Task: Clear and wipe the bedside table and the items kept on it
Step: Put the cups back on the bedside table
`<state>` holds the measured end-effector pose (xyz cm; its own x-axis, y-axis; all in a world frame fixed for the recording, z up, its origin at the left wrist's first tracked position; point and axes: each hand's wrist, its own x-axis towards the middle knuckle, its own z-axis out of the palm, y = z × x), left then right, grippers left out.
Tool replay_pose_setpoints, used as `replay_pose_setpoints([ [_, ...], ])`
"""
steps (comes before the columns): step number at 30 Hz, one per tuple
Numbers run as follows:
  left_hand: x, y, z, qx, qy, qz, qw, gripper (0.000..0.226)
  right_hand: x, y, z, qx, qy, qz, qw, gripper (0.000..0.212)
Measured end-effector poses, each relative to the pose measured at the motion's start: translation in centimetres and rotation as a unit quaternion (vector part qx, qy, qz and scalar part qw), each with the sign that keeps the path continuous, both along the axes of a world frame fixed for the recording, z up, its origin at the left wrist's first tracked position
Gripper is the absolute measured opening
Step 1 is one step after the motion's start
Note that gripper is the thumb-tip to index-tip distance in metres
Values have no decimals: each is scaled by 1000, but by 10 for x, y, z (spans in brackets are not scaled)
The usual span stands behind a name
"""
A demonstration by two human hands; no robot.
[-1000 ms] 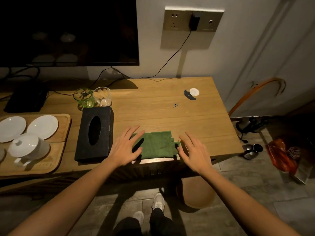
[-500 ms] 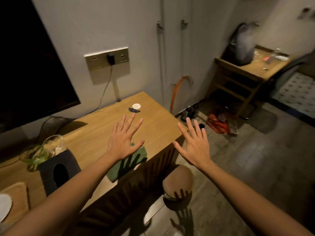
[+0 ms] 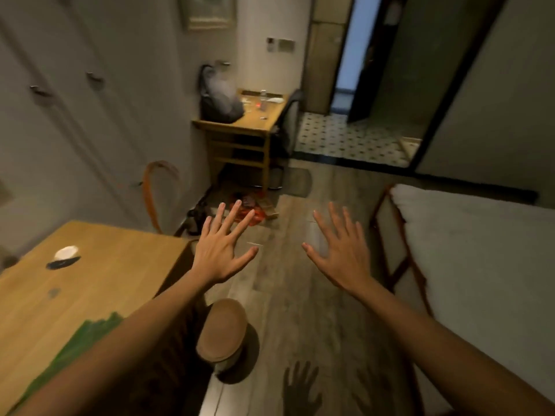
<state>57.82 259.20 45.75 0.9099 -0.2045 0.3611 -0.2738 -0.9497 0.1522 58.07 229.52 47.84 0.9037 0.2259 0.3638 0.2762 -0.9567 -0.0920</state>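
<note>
We see far more of the room than half a second ago: the view has swung right, and a white bed [image 3: 480,265] now fills the right side, where earlier only floor showed. The wooden table [image 3: 99,283] has slid to the lower left, with the tissue box and glasses gone from sight. A second small table [image 3: 261,121] stands by the far wall, closer to centre than before. The round stool [image 3: 223,334] sits beside the wooden table. The green cloth [image 3: 75,346] lies on the table's near edge (partly behind the left forearm). Our left hand [image 3: 219,253] and right hand [image 3: 342,250] hang over the floor, fingers spread, holding nothing, well apart, as before.
</note>
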Motion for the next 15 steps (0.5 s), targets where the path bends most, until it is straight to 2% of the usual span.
replay_pose_setpoints([
  [6, -5, -162, 11, -7, -4, -117, 993, 76, -91, -164, 8, 22, -11, -132, 991, 80],
  [9, -28, -255, 14, -8, -2, -178, 984, 76, -159, -248, 10, 24, -33, -218, 975, 80],
  [15, -92, -425, 27, -27, 16, -329, 944, 76, -286, -379, 13, 1, -50, -357, 933, 78],
])
